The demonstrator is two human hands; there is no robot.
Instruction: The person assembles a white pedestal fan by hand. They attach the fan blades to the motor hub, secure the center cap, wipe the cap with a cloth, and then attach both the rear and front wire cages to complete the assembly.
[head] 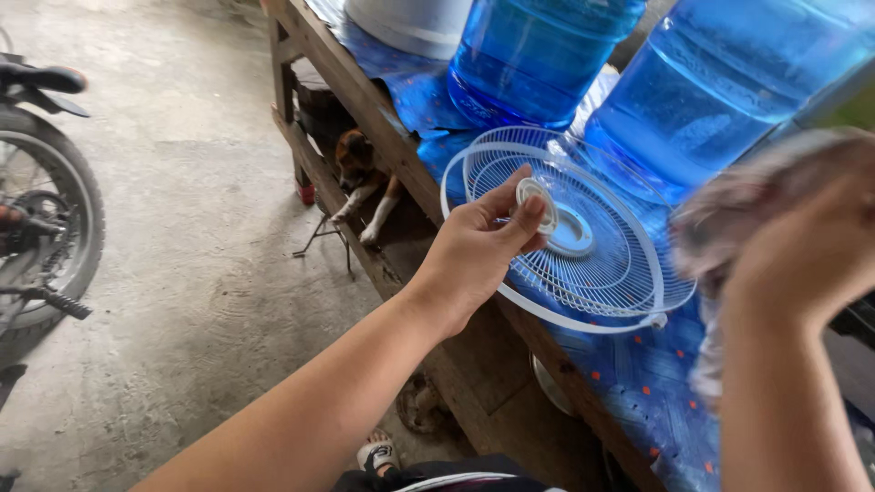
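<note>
A white wire fan guard [592,273] lies flat on a table covered with a blue patterned cloth [638,383]. My left hand [478,251] reaches over the guard's near-left rim and pinches a small white round cap [538,202] between thumb and fingers, just above the guard's middle ring. My right hand [807,251] is raised at the right, blurred, closed on a crumpled greyish rag [738,214] that hangs over the guard's right edge.
Two large blue water jugs [538,50] [729,87] stand behind the guard, a white bucket [406,23] farther back. A dog [360,173] lies under the wooden table. A motorcycle wheel [46,228] stands at the left on the concrete floor.
</note>
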